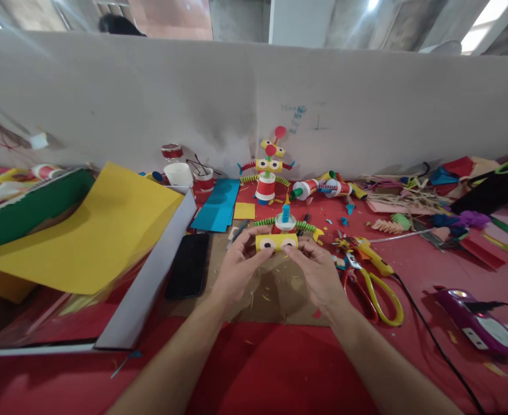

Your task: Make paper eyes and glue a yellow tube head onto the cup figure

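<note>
Between my two hands is a yellow paper tube with two white-and-black paper eyes on its front. My left hand grips its left end, the thumb just under one eye. The other end is pinched by my right hand, with the thumb at the second eye. Right behind the tube stands a red-and-white paper cup body, with green folded-paper arms and a blue folded strip rising from its top. The tube partly hides this body. Brown cardboard with paper scraps lies under my hands.
Finished paper-cup figures stand by the grey partition. Left are a black phone, blue paper and a box with a yellow sheet. Right lie pliers, a corded yellow glue gun and a purple power strip.
</note>
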A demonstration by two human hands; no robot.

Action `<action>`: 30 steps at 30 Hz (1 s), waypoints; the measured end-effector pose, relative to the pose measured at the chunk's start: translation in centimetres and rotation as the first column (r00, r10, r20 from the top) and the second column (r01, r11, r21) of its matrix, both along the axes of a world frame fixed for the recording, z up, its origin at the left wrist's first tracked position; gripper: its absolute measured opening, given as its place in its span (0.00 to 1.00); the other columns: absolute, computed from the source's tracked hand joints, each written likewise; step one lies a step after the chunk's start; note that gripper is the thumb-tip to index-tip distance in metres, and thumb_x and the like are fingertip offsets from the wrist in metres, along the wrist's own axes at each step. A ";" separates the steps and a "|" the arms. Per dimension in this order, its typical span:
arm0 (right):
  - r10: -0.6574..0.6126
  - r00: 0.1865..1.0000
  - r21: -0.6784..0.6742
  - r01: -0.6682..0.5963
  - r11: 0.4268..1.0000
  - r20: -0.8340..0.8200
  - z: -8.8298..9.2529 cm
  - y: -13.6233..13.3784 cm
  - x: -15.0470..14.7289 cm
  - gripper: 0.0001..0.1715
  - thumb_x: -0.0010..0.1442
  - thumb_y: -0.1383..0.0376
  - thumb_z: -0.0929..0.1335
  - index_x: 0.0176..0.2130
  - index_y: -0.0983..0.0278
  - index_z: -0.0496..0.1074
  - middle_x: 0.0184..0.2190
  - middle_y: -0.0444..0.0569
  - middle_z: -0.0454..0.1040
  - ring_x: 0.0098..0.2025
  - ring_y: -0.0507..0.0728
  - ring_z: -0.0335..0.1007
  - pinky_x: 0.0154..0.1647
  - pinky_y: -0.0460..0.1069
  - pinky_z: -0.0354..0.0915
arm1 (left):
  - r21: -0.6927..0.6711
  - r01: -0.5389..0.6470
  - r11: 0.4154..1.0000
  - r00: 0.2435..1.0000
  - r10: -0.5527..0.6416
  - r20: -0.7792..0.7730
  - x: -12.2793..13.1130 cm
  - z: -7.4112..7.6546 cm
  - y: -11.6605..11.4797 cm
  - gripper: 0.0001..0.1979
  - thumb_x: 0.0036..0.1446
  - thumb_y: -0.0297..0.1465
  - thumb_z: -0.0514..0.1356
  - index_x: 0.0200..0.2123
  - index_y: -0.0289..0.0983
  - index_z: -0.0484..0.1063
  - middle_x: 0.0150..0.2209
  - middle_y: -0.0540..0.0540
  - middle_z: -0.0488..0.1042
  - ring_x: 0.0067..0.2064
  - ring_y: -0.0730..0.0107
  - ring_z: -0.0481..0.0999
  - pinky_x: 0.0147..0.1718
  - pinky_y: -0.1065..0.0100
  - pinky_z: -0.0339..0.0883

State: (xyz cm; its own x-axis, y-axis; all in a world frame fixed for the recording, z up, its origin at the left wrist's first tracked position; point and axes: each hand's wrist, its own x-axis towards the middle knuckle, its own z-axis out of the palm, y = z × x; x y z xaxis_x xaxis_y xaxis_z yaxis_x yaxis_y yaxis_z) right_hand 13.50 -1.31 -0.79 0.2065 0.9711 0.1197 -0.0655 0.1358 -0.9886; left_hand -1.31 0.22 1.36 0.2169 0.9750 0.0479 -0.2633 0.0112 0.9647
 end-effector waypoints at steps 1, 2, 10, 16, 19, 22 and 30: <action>-0.013 1.000 0.014 0.013 1.000 0.008 0.1 0.0 0.0 0.08 0.51 0.59 0.71 0.26 0.62 0.74 0.33 0.45 0.67 0.36 0.53 0.62 0.39 0.49 0.58 | -0.005 -0.006 1.000 1.000 0.007 0.022 0.0 0.0 -0.1 0.23 0.45 0.29 0.66 0.47 0.43 0.68 0.51 0.46 0.69 0.44 0.68 0.71 0.42 0.67 0.66; -0.025 1.000 0.031 0.025 0.999 0.015 0.2 0.0 0.0 0.08 0.51 0.59 0.71 0.27 0.61 0.75 0.33 0.45 0.67 0.37 0.53 0.62 0.39 0.49 0.59 | -0.014 -0.018 1.000 0.999 0.019 0.038 0.1 0.1 -0.1 0.26 0.42 0.28 0.67 0.48 0.44 0.67 0.52 0.46 0.68 0.44 0.69 0.72 0.40 0.68 0.67; -0.013 1.000 0.085 0.012 0.996 0.017 0.2 0.3 0.3 0.05 0.51 0.60 0.71 0.30 0.59 0.76 0.37 0.45 0.66 0.40 0.54 0.62 0.41 0.50 0.59 | -0.173 -0.151 0.973 0.987 0.157 0.023 0.2 -0.3 0.0 0.11 0.46 0.36 0.65 0.33 0.38 0.71 0.37 0.48 0.71 0.37 0.73 0.70 0.32 0.72 0.65; 0.016 0.996 0.040 -0.020 0.999 0.093 0.1 0.4 0.3 0.06 0.52 0.60 0.70 0.28 0.60 0.75 0.34 0.45 0.66 0.37 0.54 0.61 0.38 0.49 0.57 | -0.158 -0.106 0.982 0.993 0.113 0.040 0.1 -0.8 0.2 0.10 0.44 0.35 0.67 0.30 0.36 0.77 0.44 0.45 0.69 0.41 0.70 0.70 0.34 0.71 0.68; 0.029 0.995 0.040 -0.032 0.999 0.090 0.2 0.3 0.3 0.07 0.53 0.60 0.69 0.28 0.60 0.75 0.33 0.45 0.66 0.37 0.54 0.61 0.38 0.50 0.56 | -0.148 -0.094 0.985 0.995 0.099 0.023 0.0 -0.8 0.2 0.10 0.44 0.34 0.67 0.31 0.36 0.78 0.48 0.44 0.68 0.42 0.70 0.70 0.34 0.73 0.68; 0.039 0.995 0.027 -0.042 0.999 0.092 0.3 0.2 0.3 0.09 0.54 0.59 0.69 0.26 0.60 0.75 0.33 0.44 0.65 0.36 0.53 0.60 0.37 0.50 0.55 | -0.140 -0.072 0.987 0.996 0.078 0.037 0.0 -0.8 0.2 0.09 0.44 0.33 0.67 0.31 0.35 0.78 0.47 0.44 0.70 0.42 0.71 0.71 0.37 0.71 0.69; 0.030 0.996 -0.007 -0.029 1.000 0.082 0.6 0.0 0.2 0.13 0.53 0.58 0.69 0.22 0.62 0.73 0.30 0.43 0.62 0.34 0.52 0.59 0.36 0.49 0.54 | -0.096 -0.050 0.994 0.996 0.057 0.070 0.0 -0.9 0.3 0.07 0.45 0.31 0.66 0.30 0.36 0.79 0.48 0.45 0.68 0.43 0.70 0.71 0.40 0.70 0.70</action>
State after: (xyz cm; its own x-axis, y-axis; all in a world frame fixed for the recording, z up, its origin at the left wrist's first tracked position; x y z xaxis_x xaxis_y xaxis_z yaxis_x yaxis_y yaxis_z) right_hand 13.67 -1.29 -0.18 0.1673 0.9773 0.1299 0.0121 0.1297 -0.9915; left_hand -1.31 0.54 0.47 0.1633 0.9861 -0.0304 -0.3352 0.0844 0.9384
